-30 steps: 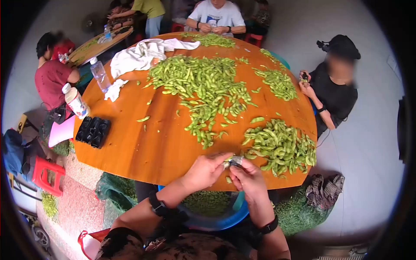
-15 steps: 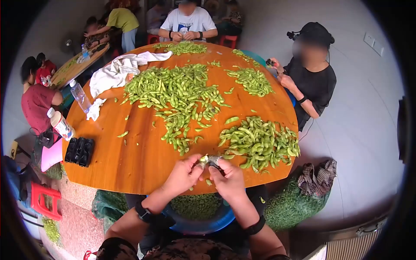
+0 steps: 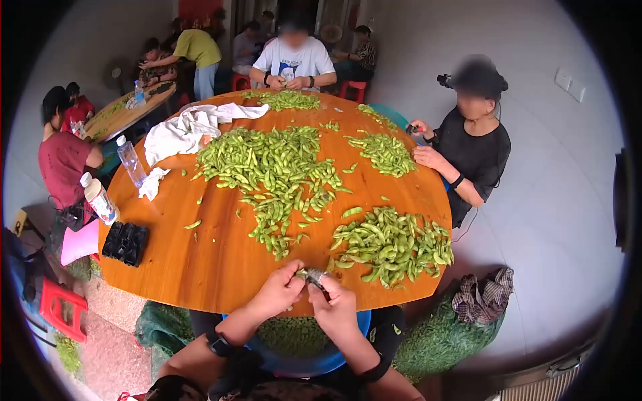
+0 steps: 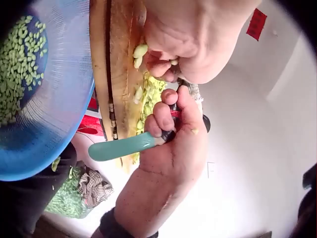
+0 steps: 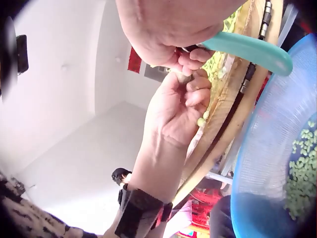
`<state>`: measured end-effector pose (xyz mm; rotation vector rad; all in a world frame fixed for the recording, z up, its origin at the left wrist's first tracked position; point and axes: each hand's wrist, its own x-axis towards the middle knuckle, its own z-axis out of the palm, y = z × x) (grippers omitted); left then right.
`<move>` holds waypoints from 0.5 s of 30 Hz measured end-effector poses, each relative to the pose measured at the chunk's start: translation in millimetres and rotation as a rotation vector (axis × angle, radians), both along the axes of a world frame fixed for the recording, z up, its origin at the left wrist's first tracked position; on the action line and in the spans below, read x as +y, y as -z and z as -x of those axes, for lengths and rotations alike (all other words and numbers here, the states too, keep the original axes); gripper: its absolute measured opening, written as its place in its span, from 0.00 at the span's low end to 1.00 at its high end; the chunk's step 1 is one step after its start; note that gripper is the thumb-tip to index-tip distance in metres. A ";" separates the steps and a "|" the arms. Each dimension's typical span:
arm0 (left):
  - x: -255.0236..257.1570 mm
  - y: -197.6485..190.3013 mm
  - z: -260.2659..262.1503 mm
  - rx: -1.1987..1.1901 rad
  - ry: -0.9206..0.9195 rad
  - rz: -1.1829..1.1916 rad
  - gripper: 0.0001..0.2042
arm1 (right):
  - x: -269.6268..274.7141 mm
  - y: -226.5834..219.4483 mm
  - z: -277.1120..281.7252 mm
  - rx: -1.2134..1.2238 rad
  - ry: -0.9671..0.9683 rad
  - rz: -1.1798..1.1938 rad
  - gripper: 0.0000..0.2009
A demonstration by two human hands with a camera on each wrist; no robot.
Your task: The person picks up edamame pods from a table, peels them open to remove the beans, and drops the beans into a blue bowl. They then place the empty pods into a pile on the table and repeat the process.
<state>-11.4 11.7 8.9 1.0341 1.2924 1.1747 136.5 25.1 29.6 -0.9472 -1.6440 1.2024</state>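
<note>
My left hand [image 3: 277, 291] pinches a small green soybean pod [image 3: 302, 273] close over the table's near edge. Against it, my right hand [image 3: 336, 311] grips a tool whose curved teal handle [image 4: 121, 148] sticks out below the curled fingers; its working end is mostly hidden between the hands. A few pale green beans [image 4: 140, 53] show beside the left hand's curled fingers. Below the hands, a blue basin [image 5: 255, 134] holds many shelled beans [image 5: 303, 173].
A large heap of pods [image 3: 267, 164] covers the wooden table's [image 3: 167, 267] middle, with another pile [image 3: 394, 247] near right. At left are a black tray [image 3: 126, 242], bottles [image 3: 100, 199] and a white cloth [image 3: 190, 130]. People [image 3: 475, 144] sit around the table.
The head view has swung right and tilted up. Both hands stay together at the pod, with the fingertips drawn closer. The person at the right has lowered their hands toward the table edge.
</note>
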 end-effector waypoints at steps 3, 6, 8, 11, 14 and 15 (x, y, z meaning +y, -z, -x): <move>-0.7 -3.8 1.7 0.135 0.019 0.001 0.11 | -1.1 9.0 3.0 0.005 0.002 -0.048 0.06; -3.9 -15.1 -3.9 0.413 -0.068 -0.162 0.11 | 0.7 4.5 3.5 0.022 0.006 -0.059 0.06; -3.9 -15.7 -5.2 0.511 -0.077 -0.195 0.09 | 2.3 5.4 -0.2 0.042 -0.020 0.092 0.09; -7.4 -4.1 -8.4 0.626 -0.106 -0.309 0.10 | 3.0 6.5 -2.2 0.090 -0.010 0.116 0.10; -15.2 -5.7 -9.2 0.663 -0.099 -0.403 0.12 | 18.4 9.1 -15.2 0.207 0.081 0.164 0.11; -19.6 -10.2 -9.4 0.680 -0.078 -0.424 0.14 | 26.3 5.6 -24.6 0.215 0.136 0.208 0.11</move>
